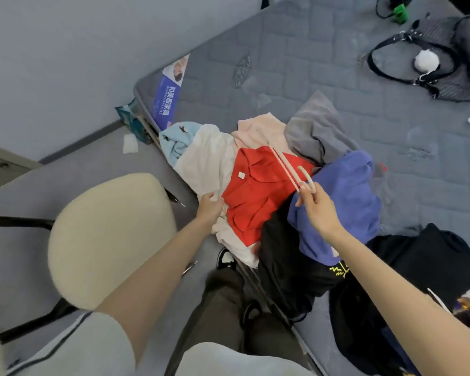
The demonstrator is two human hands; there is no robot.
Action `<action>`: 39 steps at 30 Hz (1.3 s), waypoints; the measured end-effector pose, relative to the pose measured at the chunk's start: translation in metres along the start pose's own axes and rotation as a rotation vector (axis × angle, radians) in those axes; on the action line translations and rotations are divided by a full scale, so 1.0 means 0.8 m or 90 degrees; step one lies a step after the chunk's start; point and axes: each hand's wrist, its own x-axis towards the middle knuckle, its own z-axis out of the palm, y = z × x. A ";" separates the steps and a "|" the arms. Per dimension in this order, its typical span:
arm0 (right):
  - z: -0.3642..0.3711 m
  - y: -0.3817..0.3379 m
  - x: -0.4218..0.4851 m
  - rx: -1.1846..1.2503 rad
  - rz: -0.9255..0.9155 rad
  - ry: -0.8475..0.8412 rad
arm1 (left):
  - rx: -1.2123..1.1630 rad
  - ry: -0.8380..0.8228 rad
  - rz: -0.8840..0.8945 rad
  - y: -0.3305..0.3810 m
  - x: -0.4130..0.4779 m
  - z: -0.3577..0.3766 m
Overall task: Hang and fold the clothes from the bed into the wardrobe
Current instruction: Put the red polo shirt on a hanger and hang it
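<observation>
1. The grey quilted mattress (337, 63) is filling the far and right side of your view. The clothes are lying heaped on its near corner, right in front of you.
2. The cream upholstered chair seat (106, 234) is standing at your left, just beside the bed edge and under your left forearm.
3. The red collared shirt (258, 196) is lying on top of the heap, touching a cream garment (206, 158) on its left and a blue-violet sweatshirt (347, 191) on its right. Its collar is pointing away from you and its hem is coming toward you, so its long axis is running roughly far to near.
4. Your left hand (209, 208) is resting on the cloth at the shirt's near left edge, with its fingers curving onto the fabric. Whether you are actually pinching it cannot be told.
5. Your right hand (316, 207) is hovering over the shirt's right edge, and you are pinching the neck of a pale pink plastic hanger (291, 169) between your thumb and fingertips.
6. The hanger is reaching from your fingers up and to the left, crossing the shirt near its collar. Your right hand is already holding the hanger close to the neckline, so the next step is probably feeding it in there, with your left hand, the nearer one to the body of the shirt, lifting or steadying the cloth.
</observation>
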 end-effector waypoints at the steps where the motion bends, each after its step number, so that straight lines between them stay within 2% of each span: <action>1: 0.008 0.002 0.010 0.008 0.008 -0.010 | -0.034 -0.013 -0.044 -0.001 0.017 0.004; 4: 0.030 0.009 0.036 0.022 0.059 -0.020 | -0.049 -0.049 -0.076 -0.006 0.058 0.017; 8: 0.046 0.020 0.060 0.041 0.100 -0.020 | 0.129 -0.047 0.086 -0.007 0.096 0.043; 11: 0.051 0.026 0.076 0.052 0.118 -0.004 | 0.163 -0.007 0.044 -0.001 0.115 0.060; 13: 0.055 0.024 0.082 0.063 0.131 -0.001 | 0.135 -0.006 -0.016 -0.002 0.127 0.064; 15: 0.057 0.022 0.084 0.068 0.131 -0.001 | 0.082 -0.072 -0.037 -0.006 0.130 0.061; 18: 0.054 0.014 0.081 0.069 0.109 0.002 | 0.004 -0.182 0.004 -0.006 0.112 0.050; 22: 0.047 -0.016 0.077 0.122 0.099 -0.008 | -0.146 -0.217 -0.018 0.008 0.079 0.021; 25: 0.040 -0.043 0.072 0.128 0.055 -0.022 | -0.184 -0.257 -0.017 0.024 0.049 0.003; 30: 0.028 -0.079 0.051 0.126 -0.036 -0.089 | -0.142 -0.152 0.102 0.054 -0.002 -0.006; 33: 0.013 -0.090 0.036 0.065 -0.094 -0.096 | -0.108 -0.137 0.204 0.073 -0.046 -0.015; 39: -0.032 -0.095 -0.015 0.037 -0.101 -0.098 | -0.066 -0.094 0.387 0.104 -0.160 -0.009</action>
